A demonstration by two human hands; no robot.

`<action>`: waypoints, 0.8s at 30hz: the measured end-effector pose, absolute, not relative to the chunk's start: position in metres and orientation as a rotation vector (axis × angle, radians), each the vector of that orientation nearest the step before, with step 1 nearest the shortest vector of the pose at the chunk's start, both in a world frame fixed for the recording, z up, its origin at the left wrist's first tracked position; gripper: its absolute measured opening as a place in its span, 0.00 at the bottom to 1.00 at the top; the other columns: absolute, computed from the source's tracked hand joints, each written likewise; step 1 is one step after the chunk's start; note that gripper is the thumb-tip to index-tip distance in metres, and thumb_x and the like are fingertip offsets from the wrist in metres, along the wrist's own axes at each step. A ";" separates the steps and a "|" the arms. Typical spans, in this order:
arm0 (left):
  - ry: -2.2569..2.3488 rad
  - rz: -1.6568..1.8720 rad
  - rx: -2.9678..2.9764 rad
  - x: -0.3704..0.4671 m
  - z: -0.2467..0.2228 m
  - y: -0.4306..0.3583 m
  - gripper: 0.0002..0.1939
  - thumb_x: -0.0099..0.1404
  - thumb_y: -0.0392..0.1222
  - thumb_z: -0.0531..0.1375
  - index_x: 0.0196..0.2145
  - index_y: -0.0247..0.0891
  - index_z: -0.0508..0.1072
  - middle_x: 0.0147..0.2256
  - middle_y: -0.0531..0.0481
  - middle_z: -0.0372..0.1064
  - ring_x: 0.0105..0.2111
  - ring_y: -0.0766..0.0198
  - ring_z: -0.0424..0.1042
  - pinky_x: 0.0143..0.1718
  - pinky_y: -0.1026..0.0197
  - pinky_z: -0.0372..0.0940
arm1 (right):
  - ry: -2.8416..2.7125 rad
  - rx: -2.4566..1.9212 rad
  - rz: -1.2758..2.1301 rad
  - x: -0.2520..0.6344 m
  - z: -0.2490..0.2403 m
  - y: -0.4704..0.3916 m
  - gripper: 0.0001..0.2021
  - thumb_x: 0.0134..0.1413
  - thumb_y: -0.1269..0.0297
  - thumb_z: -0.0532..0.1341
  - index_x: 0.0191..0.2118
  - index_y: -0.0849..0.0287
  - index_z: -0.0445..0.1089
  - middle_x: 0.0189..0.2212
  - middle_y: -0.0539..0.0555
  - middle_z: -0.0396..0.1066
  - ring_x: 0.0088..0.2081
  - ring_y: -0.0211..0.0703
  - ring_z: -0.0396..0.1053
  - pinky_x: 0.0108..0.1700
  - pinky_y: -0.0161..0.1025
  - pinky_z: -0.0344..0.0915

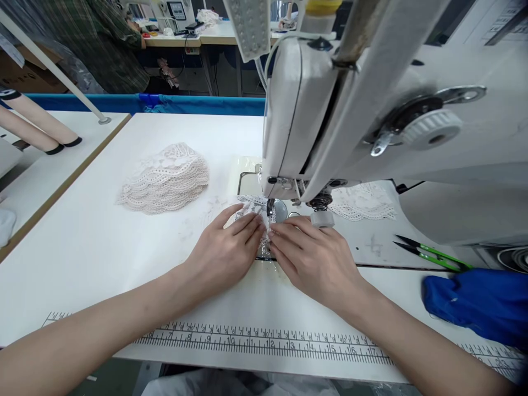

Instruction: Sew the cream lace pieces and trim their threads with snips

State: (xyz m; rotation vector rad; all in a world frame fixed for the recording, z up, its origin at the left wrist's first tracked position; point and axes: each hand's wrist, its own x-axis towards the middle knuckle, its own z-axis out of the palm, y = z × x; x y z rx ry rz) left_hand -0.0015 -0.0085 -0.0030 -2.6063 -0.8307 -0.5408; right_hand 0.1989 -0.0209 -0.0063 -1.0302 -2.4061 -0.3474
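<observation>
A small white lace piece (252, 204) lies under the needle area of a white sewing machine (289, 104). My left hand (225, 245) is on the lace from the left, its fingers bent and closed over the edge. From the right, my right hand (315, 250) pinches the lace close to the presser foot, fingers pressed together. The fingertips of both hands nearly meet just in front of the foot. Fingers hide much of the lace, and the needle tip cannot be made out.
A pile of lace pieces (167, 179) sits left of the machine; more lace (363, 201) lies behind its head at right. Green-handled thread snips (439, 256) rest near a blue cloth (474, 302). A printed ruler (247, 341) runs along the front edge. A person (103, 44) stands beyond.
</observation>
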 end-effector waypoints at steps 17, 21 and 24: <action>-0.862 -0.532 -2.613 -0.003 -0.005 -0.001 0.15 0.68 0.31 0.54 0.49 0.30 0.75 0.49 0.41 0.75 0.49 0.55 0.75 0.57 0.41 0.65 | -2.432 -1.072 -0.415 0.201 -0.005 -0.014 0.08 0.62 0.69 0.60 0.41 0.61 0.77 0.41 0.52 0.79 0.38 0.43 0.74 0.43 0.42 0.66; -0.830 -0.547 -2.624 -0.003 -0.004 -0.004 0.14 0.68 0.31 0.54 0.47 0.28 0.76 0.46 0.41 0.77 0.47 0.56 0.77 0.57 0.43 0.67 | -2.419 -1.067 -0.418 0.201 -0.007 -0.015 0.07 0.62 0.69 0.60 0.39 0.61 0.77 0.39 0.52 0.79 0.36 0.42 0.74 0.44 0.43 0.66; -0.831 -0.545 -2.624 -0.003 -0.004 -0.005 0.14 0.67 0.31 0.54 0.47 0.27 0.76 0.46 0.39 0.77 0.46 0.55 0.77 0.57 0.43 0.67 | -2.413 -1.073 -0.413 0.201 -0.008 -0.015 0.08 0.62 0.68 0.60 0.39 0.61 0.77 0.39 0.51 0.79 0.36 0.42 0.74 0.44 0.43 0.66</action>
